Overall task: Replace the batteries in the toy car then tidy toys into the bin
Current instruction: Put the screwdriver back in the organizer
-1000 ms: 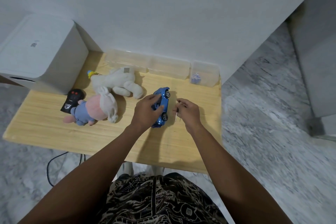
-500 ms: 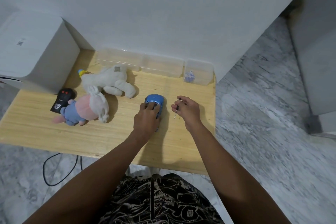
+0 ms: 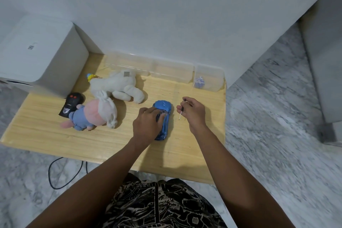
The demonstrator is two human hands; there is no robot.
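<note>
Toy car (image 3: 163,119) — glossy blue, upright on woodgrain table (image 3: 46,131) — gripped by left hand (image 3: 148,126); right hand (image 3: 193,112) pinches thin metal screwdriver (image 3: 182,112).

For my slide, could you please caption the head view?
Left hand rests on the blue toy car on the table while right hand pinches a small screwdriver.
</note>
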